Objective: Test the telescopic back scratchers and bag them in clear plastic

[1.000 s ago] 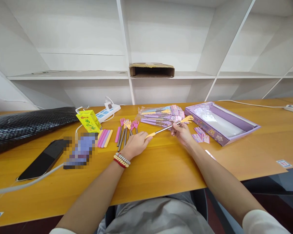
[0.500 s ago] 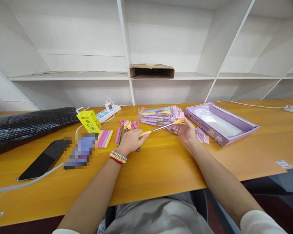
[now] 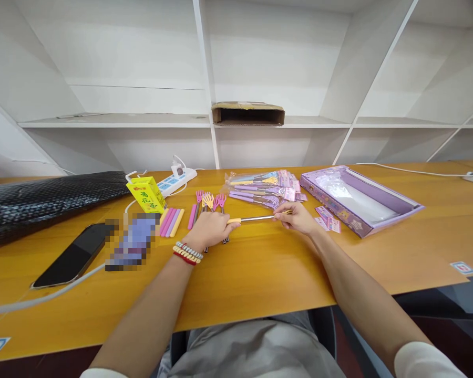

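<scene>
A back scratcher [image 3: 256, 218] with a metal rod is stretched level between my two hands. My left hand [image 3: 211, 230] is closed around its yellow handle. At the other end, my right hand [image 3: 295, 218] pinches it near the claw-shaped head, mostly covered by the fingers. Beside and partly behind my left hand lie loose scratcher pieces with pink and yellow claw heads [image 3: 208, 200]. Further left, several coloured handle tubes [image 3: 171, 222] in pink, purple and yellow lie side by side. Bagged back scratchers [image 3: 256, 188] are piled beyond my right hand.
Right of the pile sit small printed cards [image 3: 328, 219] and an open purple box [image 3: 358, 231]. On the left are a yellow drink carton [image 3: 146, 194], a black phone [image 3: 73, 257], a power strip [image 3: 177, 182] and a black wrapped bundle [image 3: 51, 205]. A cardboard box [image 3: 248, 114] rests on the shelf.
My right hand has turned over and closed on the claw end, lowering it, so the back scratcher is now nearly level. My left hand keeps hold of the handle.
</scene>
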Motion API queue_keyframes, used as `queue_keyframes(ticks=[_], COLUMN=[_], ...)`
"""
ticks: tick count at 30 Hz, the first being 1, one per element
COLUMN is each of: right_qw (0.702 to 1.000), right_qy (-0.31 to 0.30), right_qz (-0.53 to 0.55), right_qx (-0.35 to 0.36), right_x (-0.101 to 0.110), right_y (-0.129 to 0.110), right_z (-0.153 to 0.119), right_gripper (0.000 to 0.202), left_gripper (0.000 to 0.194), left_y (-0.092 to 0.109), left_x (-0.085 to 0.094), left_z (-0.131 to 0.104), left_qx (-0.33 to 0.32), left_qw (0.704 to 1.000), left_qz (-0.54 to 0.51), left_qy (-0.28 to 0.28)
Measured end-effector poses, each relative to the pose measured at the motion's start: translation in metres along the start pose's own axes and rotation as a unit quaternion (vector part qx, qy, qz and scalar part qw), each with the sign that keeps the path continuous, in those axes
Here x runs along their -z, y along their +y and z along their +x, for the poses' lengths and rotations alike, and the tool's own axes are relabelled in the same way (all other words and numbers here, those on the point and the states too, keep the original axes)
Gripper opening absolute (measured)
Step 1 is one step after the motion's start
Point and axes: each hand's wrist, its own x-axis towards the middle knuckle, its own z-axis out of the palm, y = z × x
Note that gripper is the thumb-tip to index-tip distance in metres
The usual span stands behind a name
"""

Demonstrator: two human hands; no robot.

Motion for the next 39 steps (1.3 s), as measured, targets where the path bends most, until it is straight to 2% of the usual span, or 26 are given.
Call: queue_keyframes(ticks=[6,10,16,22,26,29,34,39], right_qw=[1.000,0.999,0.999,0.999,0.993,0.983,0.971,0.969], right_qy=[0.004,0.015,0.027,0.006,-0.014,0.002,0.022,0.054], right_qz=[0.023,0.043,0.039,0.045,0.113,0.184,0.238,0.242], right_qx=[-0.008,-0.001,0.002,-0.004,-0.021,-0.003,0.008,0.008], right_x=[-0.031,-0.044,-0.046,-0.045,-0.044,-0.043,-0.048,-0.064], right_y=[-0.001,-0.004,-0.006,0.000,0.002,0.000,0.001,0.003], right_z=[-0.002,-0.004,-0.006,-0.002,0.003,0.004,0.005,0.006], right_gripper=[0.028,0.027,0.025,0.022,0.025,0.033,0.046,0.039], left_gripper=[0.060,0.059,0.052,0.039,0.032,0.038,0.045,0.035], left_y=[0.028,0.035,0.034,0.038,0.037,0.037,0.043,0.051], left_x=[0.002,0.006,0.006,-0.001,-0.002,-0.002,-0.003,-0.003], left_z=[0.000,-0.002,-0.004,-0.003,-0.001,-0.001,-0.002,0.000], left_qx=[-0.025,-0.035,-0.045,-0.056,-0.057,-0.054,-0.029,-0.014], left_qw=[0.999,0.998,0.998,0.998,0.997,0.996,0.998,0.998], left_qz=[0.026,0.043,0.048,0.037,0.011,-0.003,0.004,-0.021], left_qy=[-0.024,-0.017,-0.015,0.007,0.045,0.074,0.064,0.061])
